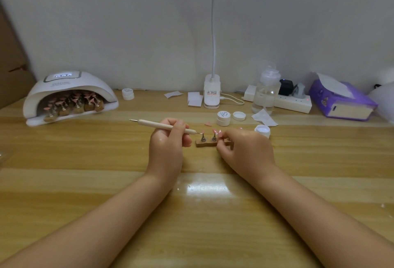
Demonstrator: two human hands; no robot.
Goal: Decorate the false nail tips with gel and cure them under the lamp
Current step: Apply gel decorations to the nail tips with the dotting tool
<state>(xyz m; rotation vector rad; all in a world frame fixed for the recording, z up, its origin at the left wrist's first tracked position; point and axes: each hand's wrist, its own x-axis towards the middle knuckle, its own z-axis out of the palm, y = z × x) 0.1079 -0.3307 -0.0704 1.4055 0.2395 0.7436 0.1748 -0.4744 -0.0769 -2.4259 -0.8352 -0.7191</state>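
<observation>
Two hands [168, 139] [245, 148], dotting pen [164, 126], nail tips [215, 132]; labels illegible.

Near the middle of the desk [85, 161], a small wooden strip [205, 144] carried metal cone stands, each topped with a pink false nail tip [215, 132], and a wooden-handled dotting pen [164, 126] lay slanted with its fine point at the leftmost tip. Toward the desk's far left corner, a white dome curing lamp [70, 95] sheltered several more strips of pink tips. An open white gel pot [262, 130] sat just right of the strip, a capped one [223, 118] behind it.
</observation>
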